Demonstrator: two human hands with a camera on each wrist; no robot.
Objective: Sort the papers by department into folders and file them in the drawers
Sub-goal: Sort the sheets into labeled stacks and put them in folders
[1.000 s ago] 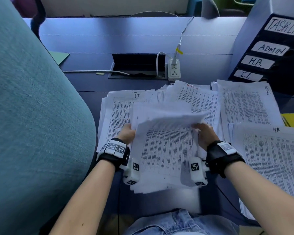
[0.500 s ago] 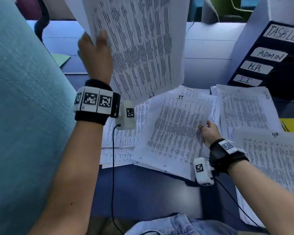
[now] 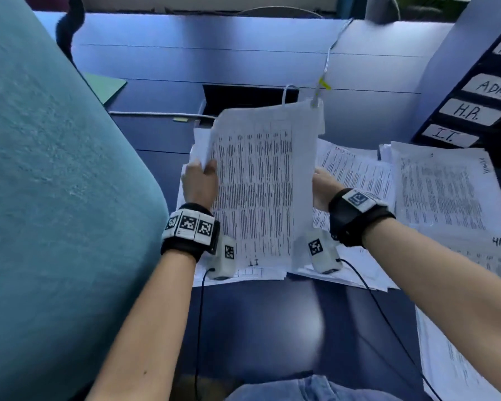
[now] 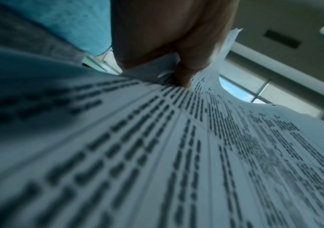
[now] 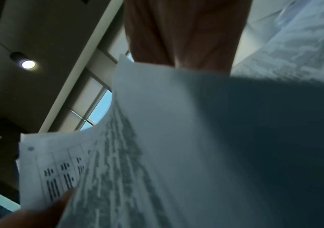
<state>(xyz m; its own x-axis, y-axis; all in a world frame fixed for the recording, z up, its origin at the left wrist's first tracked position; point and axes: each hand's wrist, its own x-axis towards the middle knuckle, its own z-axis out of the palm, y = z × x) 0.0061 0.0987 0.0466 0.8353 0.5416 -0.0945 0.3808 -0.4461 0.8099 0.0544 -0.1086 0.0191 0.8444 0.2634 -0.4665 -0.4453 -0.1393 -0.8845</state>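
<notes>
So the biggest thing in view is the teal fabric chair back (image 3: 49, 198), filling the whole left side of the head view. Next is the dark blue desk (image 3: 258, 328), running across the middle and top of the frame. Over at the upper right edge sits a dark drawer unit with white handwritten labels (image 3: 475, 111); you can read ADMIN, H.R. and I.T. stacked top to bottom.

Loose piles of printed white paper (image 3: 446, 192) are spread over the right half of the desk, one marked "HR" near the right edge, and more sheets lie flat at centre under the held stack.

Dead centre, a thick stack of printed white sheets with table columns (image 3: 261, 186) is held up off the desk, tilted toward the person, with "IT" handwritten at its lower edge. The left hand (image 3: 198, 183) has it by the left edge, thumb clamped over the front, which is clear in the left wrist view (image 4: 176, 46). The right hand (image 3: 321, 189) is on the right edge, fingers tucked behind the sheets; the right wrist view (image 5: 184, 30) shows the palm against the paper, gripping it
</notes>
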